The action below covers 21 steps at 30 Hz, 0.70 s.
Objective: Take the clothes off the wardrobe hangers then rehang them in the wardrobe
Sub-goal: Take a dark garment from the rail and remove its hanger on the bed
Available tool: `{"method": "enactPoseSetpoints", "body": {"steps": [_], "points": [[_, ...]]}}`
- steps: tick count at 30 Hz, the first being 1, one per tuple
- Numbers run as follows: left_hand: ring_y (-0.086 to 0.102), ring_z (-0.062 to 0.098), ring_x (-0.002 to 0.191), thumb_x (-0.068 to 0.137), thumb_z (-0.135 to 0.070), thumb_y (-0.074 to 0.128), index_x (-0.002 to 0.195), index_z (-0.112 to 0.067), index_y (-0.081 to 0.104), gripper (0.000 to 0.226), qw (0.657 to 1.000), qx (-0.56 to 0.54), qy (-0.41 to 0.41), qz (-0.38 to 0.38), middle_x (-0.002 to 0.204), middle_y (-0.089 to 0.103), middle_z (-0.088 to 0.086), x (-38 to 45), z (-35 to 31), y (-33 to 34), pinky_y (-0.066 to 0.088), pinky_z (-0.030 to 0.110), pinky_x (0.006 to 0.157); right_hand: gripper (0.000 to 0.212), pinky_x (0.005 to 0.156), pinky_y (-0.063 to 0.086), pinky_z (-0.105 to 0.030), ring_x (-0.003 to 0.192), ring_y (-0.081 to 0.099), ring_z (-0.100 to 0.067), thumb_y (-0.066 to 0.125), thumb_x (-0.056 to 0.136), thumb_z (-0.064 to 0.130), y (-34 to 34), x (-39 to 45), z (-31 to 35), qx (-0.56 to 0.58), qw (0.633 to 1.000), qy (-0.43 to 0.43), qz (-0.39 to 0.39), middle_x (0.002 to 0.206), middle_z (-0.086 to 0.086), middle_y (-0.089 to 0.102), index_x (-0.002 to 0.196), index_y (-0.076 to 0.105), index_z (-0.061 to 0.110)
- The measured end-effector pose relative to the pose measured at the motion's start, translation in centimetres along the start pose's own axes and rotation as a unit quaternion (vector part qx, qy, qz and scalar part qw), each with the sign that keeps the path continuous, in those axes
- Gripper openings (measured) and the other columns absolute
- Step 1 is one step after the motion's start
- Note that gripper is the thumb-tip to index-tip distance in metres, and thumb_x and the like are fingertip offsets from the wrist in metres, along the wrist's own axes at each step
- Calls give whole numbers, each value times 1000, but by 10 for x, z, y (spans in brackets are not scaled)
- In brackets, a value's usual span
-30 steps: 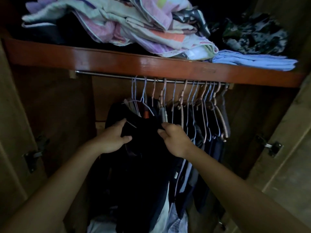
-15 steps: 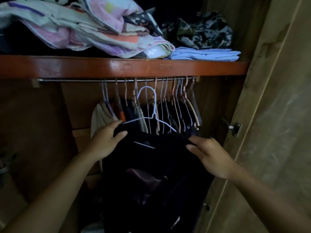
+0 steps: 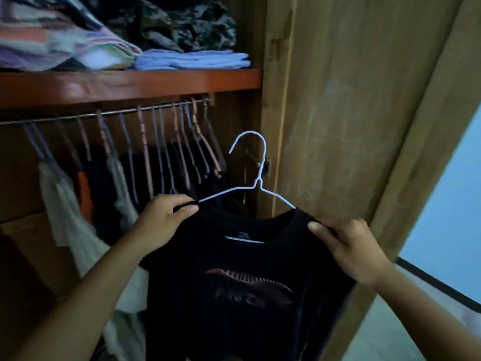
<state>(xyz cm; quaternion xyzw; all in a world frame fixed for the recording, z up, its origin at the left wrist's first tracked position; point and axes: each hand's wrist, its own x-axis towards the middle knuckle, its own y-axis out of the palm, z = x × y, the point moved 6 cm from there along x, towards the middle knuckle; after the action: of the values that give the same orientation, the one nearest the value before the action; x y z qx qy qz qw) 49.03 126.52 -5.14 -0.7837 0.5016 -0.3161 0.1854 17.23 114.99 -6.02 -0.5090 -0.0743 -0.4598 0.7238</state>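
**Shirt and hanger now off the rail**

Head view: half a second ago the white hanger (image 3: pixel 256 188) sat by the rail (image 3: pixel 104 114); now it hangs free, near right. Left hand (image 3: pixel 166 220) and right hand (image 3: pixel 348 246) each pinch a shoulder of the black T-shirt (image 3: pixel 247 282) (still on its hanger). Next, likely, slipping it off.

Black T-shirt (image 3: pixel 247 295) on white hanger (image 3: pixel 256 183), a hand at each shoulder.
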Motion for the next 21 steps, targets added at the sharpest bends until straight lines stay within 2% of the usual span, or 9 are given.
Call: {"method": "enactPoseSetpoints", "body": {"steps": [2,4,6,7,10,14,16,19,21], "points": [[69,2,83,95,-17,62,90,-27,73,16,999,-2,37,27,88,74,-10,7,-26,26,51,20,75,33,63,43,-24,62,53,0,53,95,38,-23,-19,-14,-22,999,21,-14,62,9,57,78,66,13],[69,0,82,94,-14,64,87,-29,73,19,996,-9,76,49,87,74,-13,12,-52,53,50,17,73,32,58,40,-23,55,45,-7,52,96,40,-43,-36,-26,-32,998,50,-8,58,5,49,75,63,19],[68,-3,81,93,-11,65,84,-32,72,24,993,-18,104,60,86,74,-15,17,-74,78,48,12,71,26,56,38,-17,55,49,-7,55,97,36,-65,-53,-33,-45,997,67,-10,58,9,50,72,58,30],[68,-4,79,93,-11,66,83,-33,73,25,991,-28,116,67,85,74,-16,19,-83,89,47,10,69,25,56,38,-16,56,51,-7,55,97,35,-76,-60,-36,-52,996,76,-11,59,10,52,72,58,30],[68,-2,78,91,-19,66,90,-34,74,17,982,-80,140,96,85,75,-11,26,-104,119,49,12,68,24,63,45,-23,62,56,-13,52,95,44,-105,-83,-44,-52,992,117,-13,67,5,60,91,67,26],[68,3,78,85,-29,66,89,-34,74,10,967,-146,158,137,84,75,-3,42,-122,156,50,18,71,30,57,39,-12,55,52,-7,53,88,56,-137,-112,-48,-38,983,168,-61,62,11,56,107,68,38],[67,3,77,87,-22,69,88,-31,74,11,958,-170,171,156,83,74,-1,52,-131,176,49,17,70,28,59,40,-12,59,57,-4,53,88,54,-148,-124,-48,-57,977,187,-85,65,16,61,102,71,38],[62,-4,72,89,-11,69,88,-29,73,19,941,-187,203,196,79,73,-6,63,-148,205,45,11,68,24,67,50,-26,69,64,-10,55,91,49,-161,-142,-47,-107,959,238,-112,74,11,69,86,72,33],[62,-4,71,84,-20,68,87,-29,73,11,925,-206,219,232,77,72,-7,66,-161,222,44,10,67,15,65,46,-19,68,63,-10,62,94,36,-168,-155,-45,-127,947,264,-136,74,17,68,81,69,37]]}}
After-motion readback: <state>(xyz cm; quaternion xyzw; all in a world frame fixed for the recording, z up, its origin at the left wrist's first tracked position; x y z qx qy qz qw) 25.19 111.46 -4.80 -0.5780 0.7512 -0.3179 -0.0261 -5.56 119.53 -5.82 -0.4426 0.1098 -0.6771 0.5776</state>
